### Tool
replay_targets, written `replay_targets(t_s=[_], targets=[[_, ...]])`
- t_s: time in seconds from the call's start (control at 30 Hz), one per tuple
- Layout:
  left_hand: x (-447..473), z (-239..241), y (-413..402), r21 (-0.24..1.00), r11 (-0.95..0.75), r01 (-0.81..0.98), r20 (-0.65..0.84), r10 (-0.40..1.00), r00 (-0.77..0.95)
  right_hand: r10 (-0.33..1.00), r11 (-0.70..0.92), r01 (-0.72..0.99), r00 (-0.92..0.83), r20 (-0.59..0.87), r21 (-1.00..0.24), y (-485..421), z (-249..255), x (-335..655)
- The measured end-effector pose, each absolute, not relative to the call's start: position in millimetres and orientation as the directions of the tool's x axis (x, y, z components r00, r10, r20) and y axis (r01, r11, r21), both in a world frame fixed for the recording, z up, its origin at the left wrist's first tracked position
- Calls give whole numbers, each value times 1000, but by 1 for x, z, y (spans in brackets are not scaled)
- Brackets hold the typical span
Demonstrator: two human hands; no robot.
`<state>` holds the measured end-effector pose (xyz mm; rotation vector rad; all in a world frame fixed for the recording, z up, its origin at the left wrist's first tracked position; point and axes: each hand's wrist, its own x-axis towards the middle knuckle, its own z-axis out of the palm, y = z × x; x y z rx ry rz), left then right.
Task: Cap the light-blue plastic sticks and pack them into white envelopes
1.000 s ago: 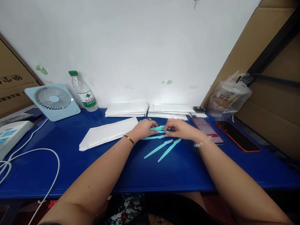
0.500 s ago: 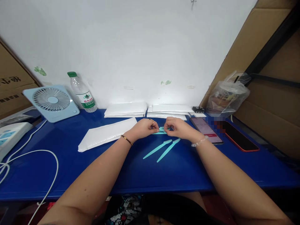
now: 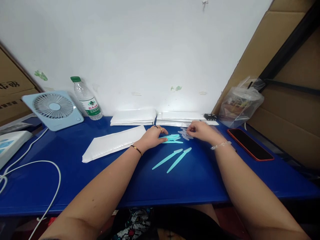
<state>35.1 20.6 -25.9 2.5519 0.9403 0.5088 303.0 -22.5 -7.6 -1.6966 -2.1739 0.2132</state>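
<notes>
While the left hand (image 3: pixel 155 136) lies at the near end of the teal razors (image 3: pixel 172 138), its thumb and fingers stand apart, with a moderate gap between them. The thumb tip touches the left end of the pile; whether the fingers press on any razor behind it, I cannot tell.

The right hand (image 3: pixel 200 130) is much narrower, thumb and fingertips drawn together at the right edge of the clear strips (image 3: pixel 184 134). Its fingertips touch or nearly touch a strip, but whether one is pinched between them cannot be made out.

The razor pile lies on the blue table (image 3: pixel 200 186) between the two hands, close to the left one, with the strips just beyond its right end. Two loose razors, one on the left (image 3: pixel 167 159) and one on the right (image 3: pixel 179 160), lie apart from the pile, nearer the person, slanting side by side. A white envelope (image 3: pixel 113 142) lies beside the left hand.
</notes>
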Motion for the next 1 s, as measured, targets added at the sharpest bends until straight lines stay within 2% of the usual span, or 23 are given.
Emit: replay_targets(t_s=[0.07,0.2,0.37,0.43,0.6,0.73,0.83,0.93,1.0], targets=[[36,-27,20,449,-712,540,180,664,726,951,306,855,-254,176,-418,-27,-2,298],[37,-31,21,445,-736,510,181,632,754,865,434,694,-500,50,-575,-39,5,278],[38,-26,19,472,-725,501,248,655,714,779,490,684,-622,-80,-540,-43,1,254],[38,-18,14,491,-701,518,266,686,677,793,485,696,-605,-70,-530,-43,-1,253],[42,-6,6,530,-663,529,139,683,717,867,454,726,-494,68,-517,-38,-4,259],[41,-9,11,495,-630,598,99,725,682,890,438,762,-443,111,-477,-32,-8,271],[39,-11,14,461,-623,632,138,754,642,916,389,782,-383,116,-487,-30,-8,278],[39,-10,13,416,-682,601,203,714,670,909,394,738,-399,115,-547,-31,-4,277],[40,-10,13,396,-701,593,192,695,693,901,411,715,-415,130,-566,-32,-3,276]])
